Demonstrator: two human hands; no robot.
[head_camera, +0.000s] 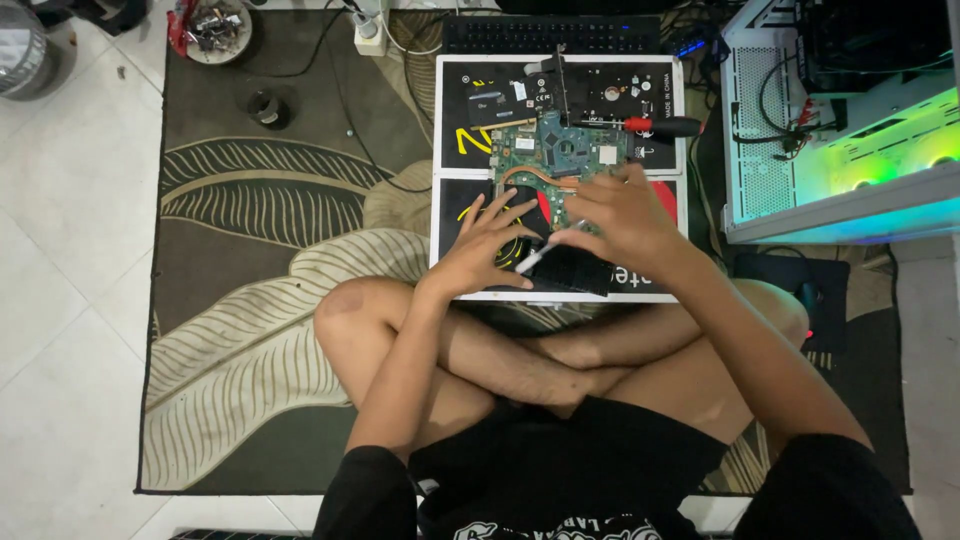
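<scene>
Person seated cross-legged on a dark rug with pale leaf pattern (250, 300), both hands over a flat black-and-white box (455, 120) lying on the rug.

Right hand (625, 215): fingers drawn together, pinching the upper end of a thin white pen-like tool (535, 256). Tool's long axis runs diagonally, lower-left to upper-right; free tip points lower-left, toward the left hand.

Left hand (485, 250): fingers spread wide, resting on a black finned block (570, 270) and the box surface, just beside the tool's tip.

Green circuit board with copper heat pipe (555, 155) lies on the box just beyond the hands, partly covered by the right hand. Red-and-black-handled screwdriver (660, 126) lies near the board's far right side, long axis left-right, handle to the right.

White open computer case with green glow (840, 120) stands right of the box. Black keyboard (550, 33) beyond the box.
</scene>
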